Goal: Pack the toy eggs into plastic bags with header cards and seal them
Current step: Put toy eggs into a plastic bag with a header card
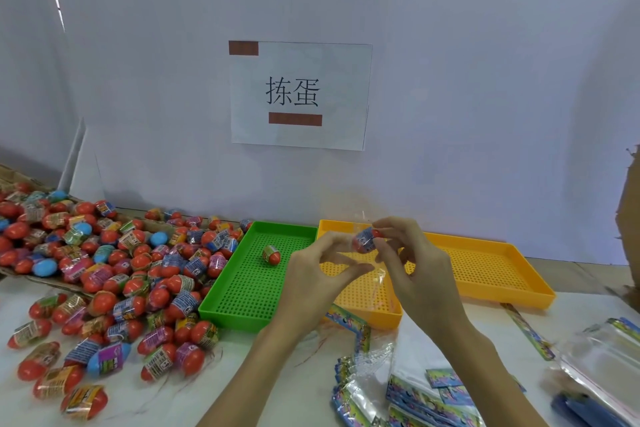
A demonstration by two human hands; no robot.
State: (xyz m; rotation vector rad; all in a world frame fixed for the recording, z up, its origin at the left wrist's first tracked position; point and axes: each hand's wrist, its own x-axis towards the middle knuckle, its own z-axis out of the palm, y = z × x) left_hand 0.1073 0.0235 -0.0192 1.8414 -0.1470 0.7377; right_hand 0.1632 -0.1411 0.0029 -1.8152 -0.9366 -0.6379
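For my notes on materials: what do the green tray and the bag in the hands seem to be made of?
Green tray: looks like rigid moulded plastic, slightly glossy; uniform bright colour, regular grid of holes in the floor, raised rim.
Bag: seems to be thin clear plastic film; the yellow tray shows through it, and it crinkles and catches light between the left hand and right hand.

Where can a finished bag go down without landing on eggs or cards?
The orange tray floor right of the right hand is bare. The green tray holds one egg, the rest free. Crowded: the egg pile at left, the bag stack at front right.
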